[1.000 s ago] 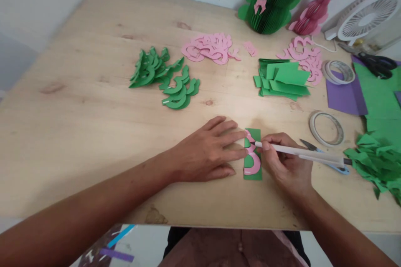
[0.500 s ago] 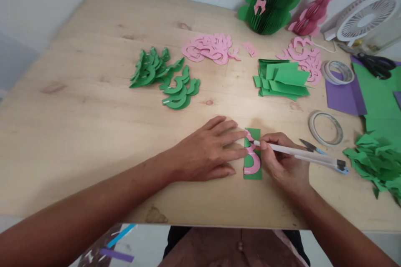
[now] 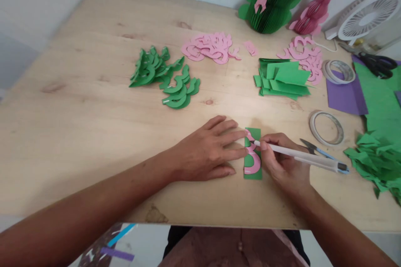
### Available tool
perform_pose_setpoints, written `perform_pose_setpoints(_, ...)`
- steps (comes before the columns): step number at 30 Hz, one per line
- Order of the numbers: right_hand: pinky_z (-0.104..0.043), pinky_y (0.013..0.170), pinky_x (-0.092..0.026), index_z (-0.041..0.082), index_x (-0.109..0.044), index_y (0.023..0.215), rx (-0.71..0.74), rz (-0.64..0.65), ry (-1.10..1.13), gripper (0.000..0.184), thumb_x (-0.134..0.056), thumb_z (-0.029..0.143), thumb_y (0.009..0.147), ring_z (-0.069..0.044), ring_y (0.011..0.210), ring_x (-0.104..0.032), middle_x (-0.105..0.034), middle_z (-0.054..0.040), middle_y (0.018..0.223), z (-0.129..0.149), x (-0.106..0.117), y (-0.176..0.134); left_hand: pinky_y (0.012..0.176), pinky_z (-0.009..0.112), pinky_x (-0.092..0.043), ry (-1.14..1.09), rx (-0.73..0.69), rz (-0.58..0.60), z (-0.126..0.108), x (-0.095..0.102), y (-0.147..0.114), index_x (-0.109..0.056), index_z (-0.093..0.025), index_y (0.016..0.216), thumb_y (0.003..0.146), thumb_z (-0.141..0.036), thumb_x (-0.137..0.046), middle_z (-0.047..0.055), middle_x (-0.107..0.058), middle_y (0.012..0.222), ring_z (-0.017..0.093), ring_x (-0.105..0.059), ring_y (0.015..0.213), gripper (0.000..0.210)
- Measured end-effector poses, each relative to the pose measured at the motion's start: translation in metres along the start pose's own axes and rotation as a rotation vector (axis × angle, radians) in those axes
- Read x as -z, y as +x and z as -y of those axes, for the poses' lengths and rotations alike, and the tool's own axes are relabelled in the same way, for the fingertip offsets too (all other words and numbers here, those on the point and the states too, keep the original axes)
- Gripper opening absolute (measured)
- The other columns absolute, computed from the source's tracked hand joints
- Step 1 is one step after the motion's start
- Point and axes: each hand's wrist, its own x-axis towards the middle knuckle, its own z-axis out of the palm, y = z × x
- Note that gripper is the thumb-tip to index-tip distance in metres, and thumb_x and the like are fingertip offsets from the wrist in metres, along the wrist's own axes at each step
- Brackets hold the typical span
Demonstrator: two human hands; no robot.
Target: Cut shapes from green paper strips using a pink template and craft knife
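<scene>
Since the earlier frames: the back end of the pen point(image 3: 297, 155) has swung slightly toward the near side of the table point(image 3: 94, 112). Tip barely shifted; both hands hold almost the same places.

Head view, the only one. Pink paper cutout point(image 3: 257, 163) lies flat on a narrow green card point(image 3: 257, 132), toward the near edge of the table, between the two hands. Card's long axis runs away from the person; cutout lines up along it, small curve at the far end, big curve at the near end, bulges facing right.

Left hand point(image 3: 209, 156) flat and spread, grasping nothing. Two fingertips rest on the cutout's left edge, one by the far curve, one by the middle; thumb well off the card, on bare wood.

Right hand point(image 3: 286, 167): fingers pinched around the pen close to its tip. Cutout lies just left of these fingers. Pen runs crosswise to the card, tip at the notch between the two curves, back end off to the right and a little nearer the person. In view it crosses over the blue-handled scissors point(image 3: 310, 145); cannot tell whether they touch.

Key relation, as I judge it: right fingers just beside the outer, curved edge; left fingers on the opposite edge, clear of the bulge below the notch.
</scene>
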Motion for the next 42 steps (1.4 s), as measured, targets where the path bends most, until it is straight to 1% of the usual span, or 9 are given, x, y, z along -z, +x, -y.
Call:
perform_pose_setpoints(2,-0.023,0.045,-0.039,0.021,-0.063,0.082,0.003,-0.004,-0.003,0.008,-0.057,0.023,0.088,-0.009,0.046,-0.050,-0.062,0.0037,0.062,-0.0002,0.0000,0.0000,0.114,0.054,-0.029,0.002,0.000,-0.004,-0.0003,-0.0002,-0.0002,-0.060,-0.026,0.127,0.094,-0.041,-0.058,0.011,-0.049,0.145,0.032,-0.042,0.131,0.037)
perform_pose_setpoints(7,-0.023,0.047,-0.043,0.021,-0.063,0.083,0.018,-0.020,-0.001,0.008,-0.057,0.023,0.088,-0.010,0.050,-0.055,-0.065,0.0021,0.066,-0.0002,-0.0013,0.0006,0.115,0.053,-0.028,0.005,0.002,-0.006,0.0001,-0.0012,-0.0006,-0.059,-0.026,0.129,0.094,-0.042,-0.057,0.010,-0.049,0.145,0.032,-0.042,0.132,0.038)
perform_pose_setpoints(12,-0.023,0.047,-0.043,0.021,-0.063,0.083,0.040,-0.026,-0.012,0.008,-0.057,0.022,0.088,-0.010,0.050,-0.056,-0.067,0.0018,0.066,0.0018,-0.0010,0.0021,0.115,0.053,-0.028,0.002,0.003,-0.003,0.0009,-0.0008,-0.0002,-0.060,-0.026,0.128,0.093,-0.042,-0.059,0.010,-0.049,0.145,0.032,-0.042,0.132,0.038)
perform_pose_setpoints(22,-0.023,0.045,-0.040,0.021,-0.063,0.082,0.060,-0.012,-0.081,0.009,-0.056,0.023,0.088,-0.010,0.046,-0.052,-0.063,0.0033,0.062,0.0030,0.0012,0.0017,0.114,0.054,-0.030,0.003,0.000,-0.018,0.0006,-0.0022,-0.0005,-0.060,-0.026,0.127,0.091,-0.041,-0.063,0.010,-0.049,0.145,0.032,-0.042,0.131,0.039)
perform_pose_setpoints(26,-0.023,0.046,-0.040,0.021,-0.062,0.081,0.085,-0.017,-0.103,0.010,-0.056,0.023,0.088,-0.010,0.048,-0.053,-0.063,0.0031,0.062,0.0042,0.0018,0.0029,0.115,0.053,-0.029,0.001,0.000,-0.012,0.0010,-0.0021,-0.0004,-0.061,-0.025,0.126,0.092,-0.041,-0.061,0.010,-0.049,0.145,0.032,-0.042,0.132,0.038)
perform_pose_setpoints(36,-0.024,0.045,-0.040,0.021,-0.061,0.078,0.086,-0.021,-0.130,0.012,-0.055,0.024,0.088,-0.011,0.048,-0.055,-0.064,0.0027,0.061,0.0056,0.0038,0.0023,0.114,0.053,-0.030,0.007,0.005,-0.011,-0.0003,-0.0011,0.0001,-0.059,-0.026,0.128,0.091,-0.040,-0.063,0.010,-0.050,0.145,0.031,-0.043,0.131,0.040)
perform_pose_setpoints(42,-0.024,0.047,-0.043,0.021,-0.060,0.078,0.098,-0.023,-0.133,0.012,-0.055,0.024,0.089,-0.011,0.050,-0.057,-0.065,0.0020,0.063,0.0063,0.0038,0.0026,0.115,0.053,-0.029,0.015,0.003,-0.007,-0.0002,-0.0013,0.0000,-0.059,-0.026,0.129,0.091,-0.040,-0.062,0.010,-0.049,0.145,0.032,-0.042,0.131,0.040)
